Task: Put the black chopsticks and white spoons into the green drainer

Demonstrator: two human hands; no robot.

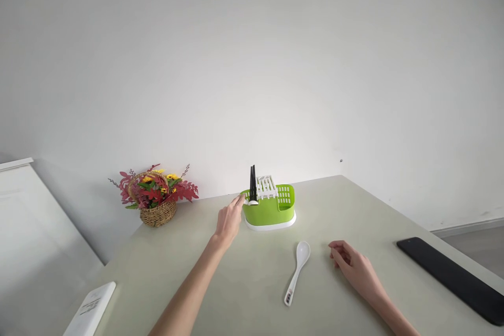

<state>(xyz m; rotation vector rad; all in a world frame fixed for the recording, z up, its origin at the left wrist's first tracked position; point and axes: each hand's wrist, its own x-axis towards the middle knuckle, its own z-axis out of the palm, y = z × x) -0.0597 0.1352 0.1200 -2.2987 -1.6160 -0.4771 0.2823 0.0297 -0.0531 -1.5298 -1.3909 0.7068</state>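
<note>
At the left end of a green utensil caddy point(268, 213), the fingertips of my left hand point(229, 219) are together by its rim. Small white pieces point(252, 202) show beside those fingertips; whether the hand grips them or the rim is hidden. Black chopsticks point(252, 184) stand upright in the caddy, next to a white slotted rack point(266, 187). My right hand point(352, 265) rests on the table with fingers loosely curled and nothing visible in them. Left of it, a white spoon point(298, 271) lies apart from both hands, bowl toward the caddy.
A wicker basket point(158, 215) with artificial flowers stands at the back left. On the table point(244, 283) lie a white box-like object point(91, 308) at the near left and a long black object point(449, 275) at the right. A white wall point(252, 73) rises behind.
</note>
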